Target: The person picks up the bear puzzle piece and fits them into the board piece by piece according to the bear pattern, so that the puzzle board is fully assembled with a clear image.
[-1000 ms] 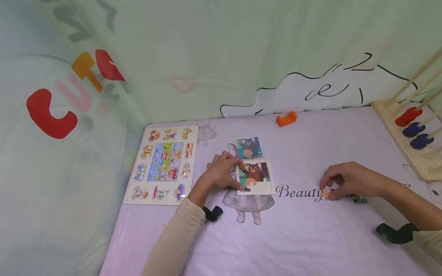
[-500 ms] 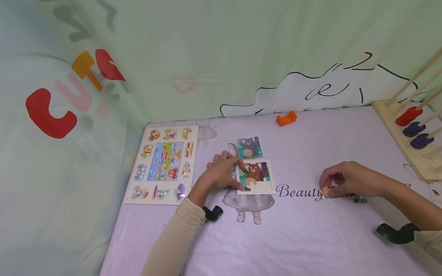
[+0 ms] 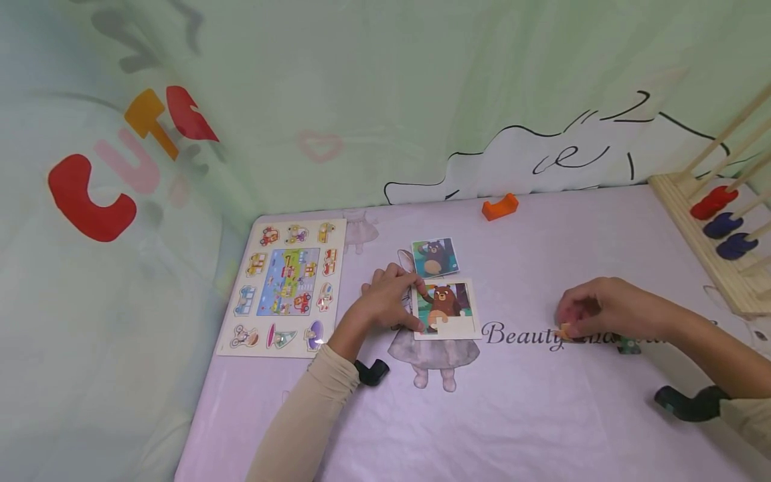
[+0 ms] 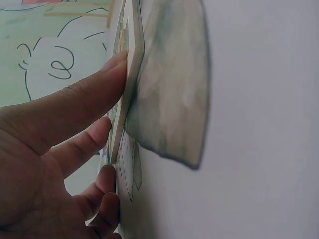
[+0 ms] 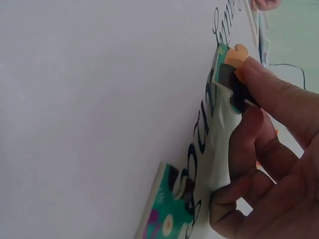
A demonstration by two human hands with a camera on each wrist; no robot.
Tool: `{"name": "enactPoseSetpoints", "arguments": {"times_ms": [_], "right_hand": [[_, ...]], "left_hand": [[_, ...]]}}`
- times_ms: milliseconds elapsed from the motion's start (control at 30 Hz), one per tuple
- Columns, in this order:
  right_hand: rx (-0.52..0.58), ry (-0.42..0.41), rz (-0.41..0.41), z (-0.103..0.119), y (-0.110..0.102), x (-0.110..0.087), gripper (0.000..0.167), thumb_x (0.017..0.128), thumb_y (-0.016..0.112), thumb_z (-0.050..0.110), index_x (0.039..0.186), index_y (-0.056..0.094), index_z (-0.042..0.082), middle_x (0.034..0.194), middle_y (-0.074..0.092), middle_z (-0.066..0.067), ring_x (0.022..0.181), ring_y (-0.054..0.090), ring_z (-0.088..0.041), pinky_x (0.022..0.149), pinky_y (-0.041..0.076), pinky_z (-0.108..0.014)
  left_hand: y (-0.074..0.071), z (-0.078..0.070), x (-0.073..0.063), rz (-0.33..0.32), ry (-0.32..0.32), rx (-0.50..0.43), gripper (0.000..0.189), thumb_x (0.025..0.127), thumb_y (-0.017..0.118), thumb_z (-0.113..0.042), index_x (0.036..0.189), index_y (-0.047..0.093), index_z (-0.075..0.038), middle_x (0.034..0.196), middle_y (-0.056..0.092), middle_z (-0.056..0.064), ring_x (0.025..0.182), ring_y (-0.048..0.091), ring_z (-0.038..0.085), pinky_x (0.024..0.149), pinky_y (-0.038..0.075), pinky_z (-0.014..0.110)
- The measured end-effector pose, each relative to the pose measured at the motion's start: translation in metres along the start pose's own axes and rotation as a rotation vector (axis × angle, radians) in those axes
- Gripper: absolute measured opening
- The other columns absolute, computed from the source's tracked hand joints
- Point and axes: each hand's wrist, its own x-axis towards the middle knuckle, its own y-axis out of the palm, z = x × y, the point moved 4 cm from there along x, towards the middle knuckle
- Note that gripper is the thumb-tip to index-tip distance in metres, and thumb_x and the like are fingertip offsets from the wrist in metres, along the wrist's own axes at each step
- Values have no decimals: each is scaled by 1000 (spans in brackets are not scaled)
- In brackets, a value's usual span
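Note:
A small bear jigsaw puzzle board (image 3: 476, 314) lies on the cloth, its lower right part showing bare wood. My left hand (image 3: 388, 296) holds the board at its left side; the thumb (image 4: 94, 92) lies on its edge in the left wrist view, with the other fingers further along. To the right, my right hand (image 3: 608, 311) pinches a puzzle piece (image 5: 230, 74) with orange, black and green on it between thumb and forefinger, tilted up off the cloth. Another puzzle piece (image 5: 169, 211), green with a purple spot, lies on the cloth beneath that hand.
A bear picture card (image 3: 435, 258) lies just behind the board. At left is a wooden vehicle peg puzzle (image 3: 225, 335). An orange block (image 3: 500, 207) sits at the back. A wooden frame (image 3: 701, 248) with rods and coloured rings stands at right. Curtains rise behind.
My right hand has lifted slightly and tilted the puzzle piece up, so less of it shows from the head. My left hand and the board have stayed in place.

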Motion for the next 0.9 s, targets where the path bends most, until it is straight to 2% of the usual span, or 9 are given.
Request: {"name": "enactPoseSetpoints", "arguments": {"times_ms": [233,500,900], "right_hand": [[-17,-31,-11,10,-1,5,14,83,84,34,90,74,27,75,62,8,73,56,-7,64,48,-23],[9,-51,-8,22,-1,9,10,87,81,29,92,73,27,77,63,8,75,57,-9,65,49,-23],[139,-15,48,32,3,20,14,91,76,29,100,70,20,81,67,0,77,63,-17,68,52,-25]], "left_hand": [[1,0,1,-1,0,10,47,70,95,-36,107,65,-35,126,45,1,118,39,26,95,36,52],[1,0,1,-4,0,12,48,70,95,-36,107,65,-35,126,45,1,118,39,26,94,36,51],[-1,-2,-1,-1,3,-3,47,70,95,-34,106,65,-34,124,45,1,118,39,27,95,36,53]]}}
